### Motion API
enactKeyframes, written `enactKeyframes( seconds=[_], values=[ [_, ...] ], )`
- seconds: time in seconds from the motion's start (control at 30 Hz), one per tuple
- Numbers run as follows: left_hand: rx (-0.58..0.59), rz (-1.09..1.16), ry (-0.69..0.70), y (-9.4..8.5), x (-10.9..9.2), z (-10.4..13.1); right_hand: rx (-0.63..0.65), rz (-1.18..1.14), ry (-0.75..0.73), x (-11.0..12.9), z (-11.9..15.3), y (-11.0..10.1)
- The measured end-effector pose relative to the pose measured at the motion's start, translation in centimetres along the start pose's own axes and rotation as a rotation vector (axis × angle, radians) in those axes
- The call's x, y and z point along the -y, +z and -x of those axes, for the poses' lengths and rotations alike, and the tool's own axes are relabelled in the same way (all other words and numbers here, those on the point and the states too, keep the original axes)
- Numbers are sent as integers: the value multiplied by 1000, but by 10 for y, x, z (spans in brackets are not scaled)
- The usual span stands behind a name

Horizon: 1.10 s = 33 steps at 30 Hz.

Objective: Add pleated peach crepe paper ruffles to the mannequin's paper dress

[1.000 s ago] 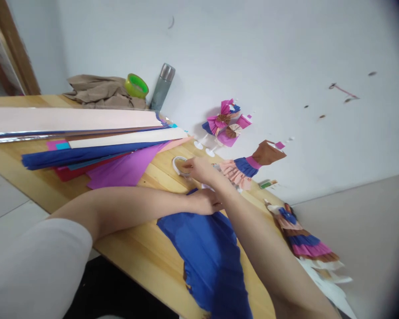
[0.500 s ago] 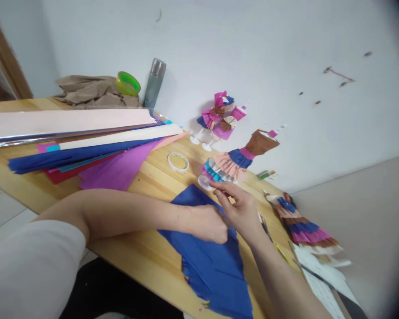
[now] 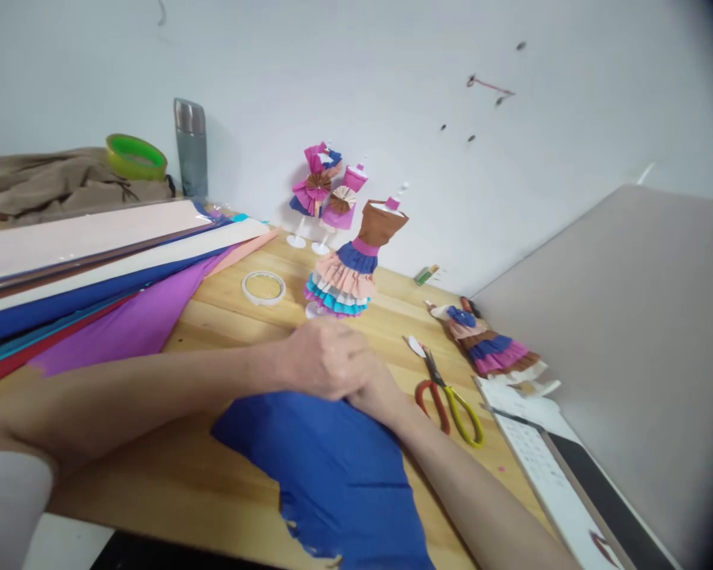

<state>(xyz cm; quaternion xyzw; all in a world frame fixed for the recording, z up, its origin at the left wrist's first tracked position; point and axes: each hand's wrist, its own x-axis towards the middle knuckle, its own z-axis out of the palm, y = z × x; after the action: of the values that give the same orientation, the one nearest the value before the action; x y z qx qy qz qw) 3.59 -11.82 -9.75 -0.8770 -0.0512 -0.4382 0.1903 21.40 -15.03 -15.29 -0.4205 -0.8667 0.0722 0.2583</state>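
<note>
Head view: both hands meeting above the desk (image 3: 255, 507)
Left hand (image 3: 326, 358): closed, at the upper edge of the blue crepe paper (image 3: 350, 467), contents hidden
Right hand (image 3: 375, 386): closed against the left, contents hidden
Blue crepe paper: spread below the hands
Scissors (image 3: 443, 388): right of the hands
Tape roll (image 3: 264, 288): flat, left of the tiered dress (image 3: 356, 265)
</note>
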Motion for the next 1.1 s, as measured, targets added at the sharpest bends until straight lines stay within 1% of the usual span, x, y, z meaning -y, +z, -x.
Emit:
enactKeyframes(
  seconds=[0.03, 0.07, 0.13, 0.2, 0.23, 0.3, 0.37, 0.4, 0.47, 0.57, 0.67, 0.77, 0.83, 0.9, 0.97, 1.1],
  values=[
    [-57, -23, -65, -3, 11, -3, 6, 8, -23, 0, 0, 1],
    [-116, -35, -172, -7, 22, -6, 14, 17, -56, 0, 0, 1],
    [-165, -7, -434, -16, 45, -10, -17, 21, -92, 1, 0, -4],
    [-115, 54, -708, -25, 66, -14, -140, 21, -40, 3, -1, -15],
    [-72, 115, -772, -29, 75, -15, -226, 26, 15, 4, -3, -23],
    [20, 265, -846, -32, 90, -16, -402, 44, 138, 3, -11, -42],
    [89, 417, -891, -28, 101, -17, -559, 17, 256, 0, -24, -61],
    [115, 485, -911, -24, 106, -18, -597, -18, 302, -3, -33, -69],
    [158, 612, -935, -15, 114, -19, -548, -95, 359, -9, -51, -81],
    [230, 791, -898, -3, 122, -25, -428, -214, 442, -20, -76, -87],
    [294, 901, -839, 3, 124, -33, -308, -284, 412, -26, -91, -86],
    [323, 863, -837, 6, 120, -39, -216, -325, 358, -28, -97, -86],
    [331, 763, -846, 6, 117, -40, -192, -340, 349, -29, -97, -88],
    [330, 708, -832, 7, 114, -40, -167, -369, 337, -31, -97, -91],
    [316, 733, -814, 8, 114, -38, -129, -401, 325, -33, -95, -94],
    [293, 798, -826, 9, 117, -35, -88, -401, 321, -35, -93, -98]
  ],
)
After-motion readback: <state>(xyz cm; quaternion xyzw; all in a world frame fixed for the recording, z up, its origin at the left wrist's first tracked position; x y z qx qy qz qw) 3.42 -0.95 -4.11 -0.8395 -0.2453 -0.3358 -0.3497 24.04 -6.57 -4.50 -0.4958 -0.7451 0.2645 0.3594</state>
